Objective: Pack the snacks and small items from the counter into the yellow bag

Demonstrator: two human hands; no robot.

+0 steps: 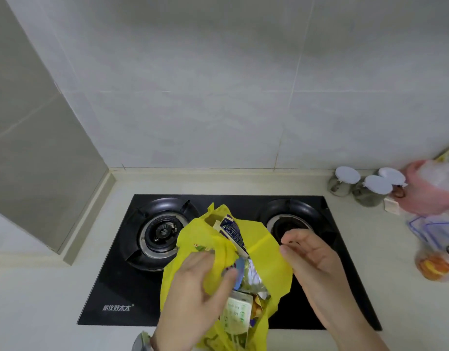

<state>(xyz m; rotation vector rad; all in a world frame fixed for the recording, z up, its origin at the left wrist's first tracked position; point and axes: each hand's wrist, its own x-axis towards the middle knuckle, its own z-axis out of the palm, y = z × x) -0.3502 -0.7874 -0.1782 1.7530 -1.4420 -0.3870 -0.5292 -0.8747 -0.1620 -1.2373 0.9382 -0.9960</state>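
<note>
A yellow bag (269, 264) stuffed with snack packets (237, 312) sits on a black gas hob (112, 287). The left hand (193, 295) grips its rim; the right hand (312, 254) hovers just beside it, fingers loosely apart. Three white-lidded jars (365, 184) and a pink bag (431, 188) line the counter (41, 300) at right.

Grey tiled walls (218, 84), pale counter (41, 300), black two-burner hob (117, 287).

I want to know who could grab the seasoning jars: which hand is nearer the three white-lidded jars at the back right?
Right. The right hand hovers over the right burner, beside the yellow bag, below-left of the jars. The left hand grips the bag's left side, farther away.
</note>
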